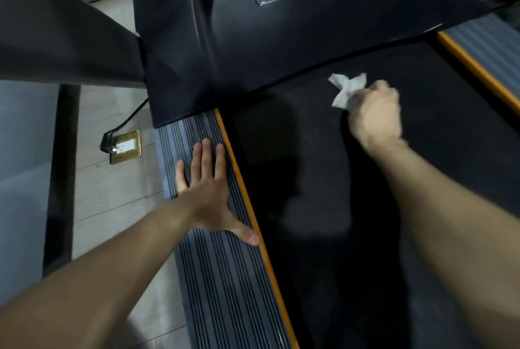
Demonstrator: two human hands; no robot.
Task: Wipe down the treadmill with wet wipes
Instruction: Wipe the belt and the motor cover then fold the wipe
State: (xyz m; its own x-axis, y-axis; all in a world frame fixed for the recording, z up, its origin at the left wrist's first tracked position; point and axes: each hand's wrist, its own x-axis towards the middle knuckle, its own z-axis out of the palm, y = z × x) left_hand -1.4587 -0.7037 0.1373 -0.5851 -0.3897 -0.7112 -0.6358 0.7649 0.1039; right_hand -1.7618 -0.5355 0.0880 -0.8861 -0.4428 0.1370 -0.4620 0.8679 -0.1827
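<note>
Floor socket (125, 147), plug in, at 9 o'clock. L hand (206, 188), fingers spread flat, braces on the ribbed side rail (225, 278) at 8. Centre: treadmill belt (309, 208) shows no clear wet track, so what's done vs. left can't be read. At 2, below the motor cover (281, 39), a crumpled wet wipe (347, 89) sits on the belt's front end, pinched in R hand (375, 115). Job looks underway, prob. far from finished.

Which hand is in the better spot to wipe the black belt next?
Probably the right hand: it grips the wet wipe right over the belt. The left hand lies flat on the ribbed side rail, empty.
</note>
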